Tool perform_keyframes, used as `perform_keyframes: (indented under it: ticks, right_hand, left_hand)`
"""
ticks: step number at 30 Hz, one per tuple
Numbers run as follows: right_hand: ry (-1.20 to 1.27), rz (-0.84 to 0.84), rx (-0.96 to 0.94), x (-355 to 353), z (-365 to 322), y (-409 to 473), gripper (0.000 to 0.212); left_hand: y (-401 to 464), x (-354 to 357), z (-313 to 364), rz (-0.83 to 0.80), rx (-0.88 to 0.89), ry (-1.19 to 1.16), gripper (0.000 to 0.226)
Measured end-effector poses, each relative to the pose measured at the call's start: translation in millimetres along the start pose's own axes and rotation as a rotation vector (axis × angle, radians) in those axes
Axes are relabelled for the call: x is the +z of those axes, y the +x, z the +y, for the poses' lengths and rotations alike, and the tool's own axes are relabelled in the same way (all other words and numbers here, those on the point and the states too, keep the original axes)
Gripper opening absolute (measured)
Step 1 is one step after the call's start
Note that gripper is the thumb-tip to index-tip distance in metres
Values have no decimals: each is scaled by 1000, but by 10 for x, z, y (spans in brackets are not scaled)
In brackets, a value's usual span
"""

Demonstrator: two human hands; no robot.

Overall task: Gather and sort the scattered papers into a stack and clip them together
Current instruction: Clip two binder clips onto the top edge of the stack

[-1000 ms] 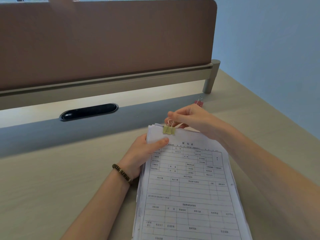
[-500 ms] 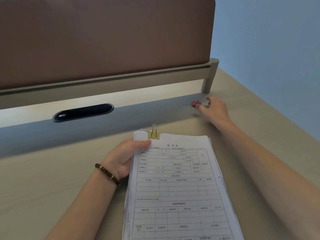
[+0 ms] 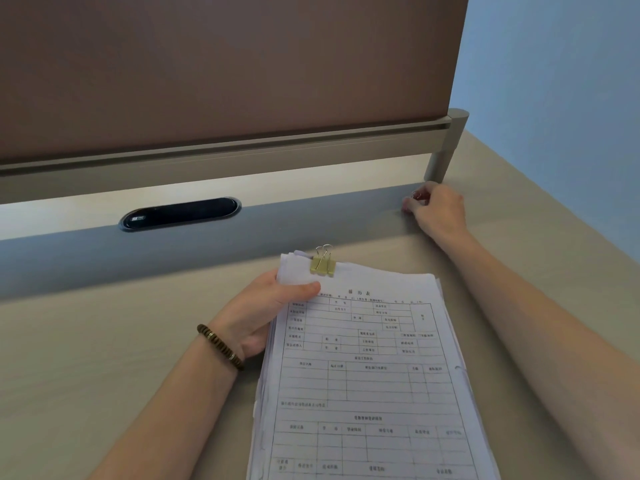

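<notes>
Papers (image 3: 363, 368) bearing a gold binder clip (image 3: 323, 264) lie on the table (image 3: 86, 375), left hand (image 3: 266, 306) pinching their corner, right hand (image 3: 437, 211) curled round a small clip (image 3: 414, 194).

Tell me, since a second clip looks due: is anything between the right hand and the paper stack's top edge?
Nothing visible. The right hand curls round a small clip by the divider post; bare desk lies between it and the paper stack.

My left hand (image 3: 266, 313) grips the paper stack (image 3: 367, 375), gold clip (image 3: 323, 264) on top; right hand (image 3: 437, 211) pinches a clip at the worktop's (image 3: 104, 358) back.
</notes>
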State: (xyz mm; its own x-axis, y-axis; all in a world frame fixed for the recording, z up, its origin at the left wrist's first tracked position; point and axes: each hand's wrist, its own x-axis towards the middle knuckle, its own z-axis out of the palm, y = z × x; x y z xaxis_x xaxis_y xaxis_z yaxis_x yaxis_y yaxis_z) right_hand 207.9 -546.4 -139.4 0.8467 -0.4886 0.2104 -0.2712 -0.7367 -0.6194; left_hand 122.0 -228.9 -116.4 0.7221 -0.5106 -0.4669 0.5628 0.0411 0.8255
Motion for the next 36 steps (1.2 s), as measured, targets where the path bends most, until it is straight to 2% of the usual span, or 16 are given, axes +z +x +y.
perform_keyframes:
  ticks: [3,5,7,9,14,19,24,29,36]
  right_hand:
    - [82,-42,-21,-134,-101,-161,29]
    - [331,-188,-22,-246,-181,-328,31]
    - [582,-346,-12,-362,-260,-537,21]
    - [658,-426,-23,-463,-313,-714,13]
    - [612,-566,-34,-617,-377,-1000,6]
    - [508,-603,-25,-677,-399,-1096,5]
    - [558,-693,-20,-686,-380,-1127,11]
    - [628,-668,-5,-689,-389,-1094,14]
    - [544,-659,-15,-674,-352,-1090,6]
  left_hand:
    - [-9,4,14,-36,8,2,35]
    - [-20,26,12,-55,46,62,36]
    - [-25,44,2,-44,75,141,36]
    - [-31,57,-4,-21,92,205,33]
    - [-49,64,-12,52,138,273,26]
    - [-63,41,-12,12,150,239,23]
    - [-55,30,-1,-31,133,192,27]
    - [-52,7,1,-43,124,168,28]
    - [-22,29,-22,19,161,263,27]
